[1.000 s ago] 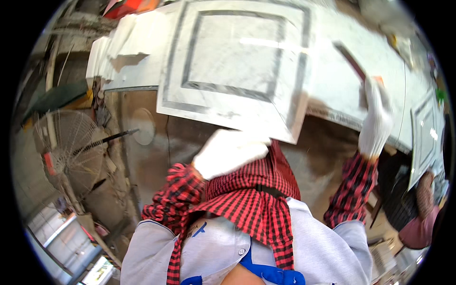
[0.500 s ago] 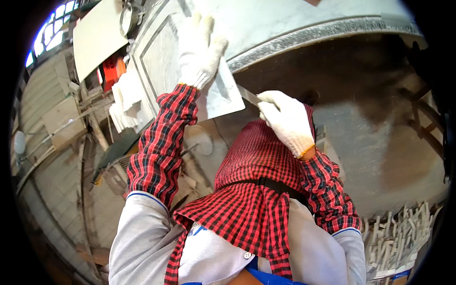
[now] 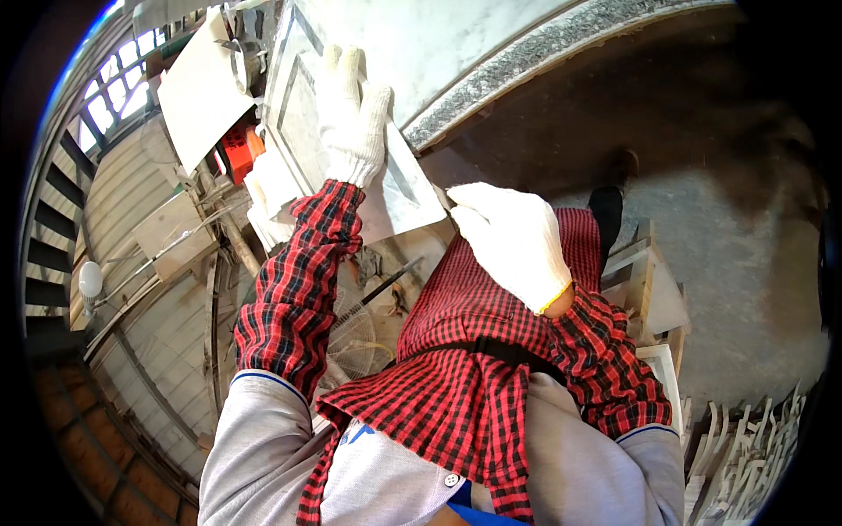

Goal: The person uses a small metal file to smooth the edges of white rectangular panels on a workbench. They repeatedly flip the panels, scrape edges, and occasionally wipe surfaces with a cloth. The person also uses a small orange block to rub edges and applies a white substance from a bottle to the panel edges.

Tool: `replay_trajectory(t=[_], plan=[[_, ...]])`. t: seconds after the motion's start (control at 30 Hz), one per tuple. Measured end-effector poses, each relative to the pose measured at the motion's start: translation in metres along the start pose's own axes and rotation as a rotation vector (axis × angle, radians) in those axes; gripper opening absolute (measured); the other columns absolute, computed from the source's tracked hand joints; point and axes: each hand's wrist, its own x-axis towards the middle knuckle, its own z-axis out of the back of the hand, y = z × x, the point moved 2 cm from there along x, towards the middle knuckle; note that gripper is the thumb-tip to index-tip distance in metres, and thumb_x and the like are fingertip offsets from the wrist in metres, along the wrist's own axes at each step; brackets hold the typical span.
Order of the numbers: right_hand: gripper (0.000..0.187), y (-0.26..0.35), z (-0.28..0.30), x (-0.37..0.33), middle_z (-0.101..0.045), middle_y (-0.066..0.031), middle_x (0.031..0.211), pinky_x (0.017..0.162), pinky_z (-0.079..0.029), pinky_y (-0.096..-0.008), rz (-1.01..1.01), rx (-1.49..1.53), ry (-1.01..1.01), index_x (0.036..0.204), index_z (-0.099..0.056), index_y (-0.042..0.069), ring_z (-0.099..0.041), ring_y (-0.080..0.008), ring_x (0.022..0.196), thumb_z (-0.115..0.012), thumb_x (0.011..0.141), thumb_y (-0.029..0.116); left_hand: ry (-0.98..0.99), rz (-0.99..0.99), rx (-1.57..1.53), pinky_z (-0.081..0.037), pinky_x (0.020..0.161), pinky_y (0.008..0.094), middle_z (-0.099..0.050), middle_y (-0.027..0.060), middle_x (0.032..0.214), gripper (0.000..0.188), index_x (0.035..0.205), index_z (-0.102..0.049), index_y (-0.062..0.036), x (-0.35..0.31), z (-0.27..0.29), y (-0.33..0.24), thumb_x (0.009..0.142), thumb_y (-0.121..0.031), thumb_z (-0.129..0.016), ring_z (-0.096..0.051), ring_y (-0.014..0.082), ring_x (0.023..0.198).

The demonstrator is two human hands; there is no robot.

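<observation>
My left hand (image 3: 353,123), in a white knit glove, lies with fingers spread on a flat white-and-grey marble-look panel (image 3: 399,213). The panel's near corner juts out past the bench edge toward me. Beside that corner my right hand (image 3: 517,241), gloved as well, has its fingers closed. They grip a thin flat strip-like tool (image 3: 445,200), which shows only as a sliver against the panel's right edge; the rest is hidden by the hand. Its exact kind cannot be made out.
A curved, rough-edged marble-look top (image 3: 500,83) stretches away to the right. To the left are a cream sheet (image 3: 203,92), a red-orange object (image 3: 239,151) and stacked white pieces (image 3: 272,195). A fan guard (image 3: 355,342) stands below. Many pale strips (image 3: 745,456) stand at lower right.
My right hand has shifted slightly right and down, its wrist turned, covering more of the strip-like tool. My left hand stays on the panel. The whole view has tilted.
</observation>
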Motion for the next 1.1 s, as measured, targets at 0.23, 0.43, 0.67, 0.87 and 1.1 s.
replay_trajectory(t=[0.23,0.43,0.67,0.87,1.1], plan=[[0.02,0.001,-0.008,-0.01,-0.075,-0.0153,0.093,0.073,-0.058,-0.0377,-0.041,0.008,-0.07,0.106,-0.074,0.003,-0.073,-0.032,0.081,-0.068,0.091,0.015,-0.02,-0.02,0.02,-0.028,0.12,0.05,-0.039,0.03,0.155,0.064,0.145,-0.051,0.0005,0.0,-0.003,0.002,0.088,-0.026,-0.067,-0.036,0.0451,0.144],[0.019,0.0,-0.021,-0.011,-0.075,-0.0138,0.094,0.076,-0.058,-0.0373,0.003,-0.052,-0.063,0.106,-0.074,0.004,-0.072,-0.0317,0.083,-0.067,0.092,0.015,-0.032,-0.018,-0.014,-0.029,0.12,0.0502,-0.041,0.0303,0.153,0.063,0.143,-0.053,0.0009,0.002,-0.004,0.004,0.087,-0.025,-0.068,-0.038,0.0453,0.143],[0.025,-0.008,-0.01,-0.026,-0.074,-0.0109,0.08,0.062,-0.054,-0.0269,-0.141,0.076,0.002,0.117,-0.072,-0.001,-0.07,-0.0145,0.068,-0.065,0.095,0.01,-0.036,-0.036,0.021,-0.031,0.118,0.0502,-0.041,0.0311,0.153,0.061,0.14,-0.054,0.0014,0.003,-0.003,0.004,0.086,-0.025,-0.069,-0.04,0.046,0.14],[0.024,-0.007,-0.014,-0.024,-0.074,-0.0094,0.079,0.059,-0.053,-0.0244,-0.126,0.163,-0.042,0.116,-0.072,-0.002,-0.068,-0.0111,0.065,-0.066,0.096,0.009,-0.038,-0.02,0.041,-0.032,0.118,0.05,-0.041,0.031,0.153,0.062,0.14,-0.055,0.0002,0.002,-0.004,0.003,0.087,-0.027,-0.07,-0.041,0.0455,0.14],[0.024,-0.003,-0.027,-0.026,-0.074,-0.0113,0.083,0.062,-0.054,-0.0268,-0.172,0.203,-0.014,0.116,-0.072,0.0,-0.069,-0.014,0.068,-0.067,0.094,0.009,-0.049,-0.036,0.03,-0.033,0.117,0.0498,-0.042,0.0305,0.151,0.061,0.138,-0.056,0.0014,0.002,-0.001,0.0,0.086,-0.028,-0.071,-0.042,0.0454,0.138]])
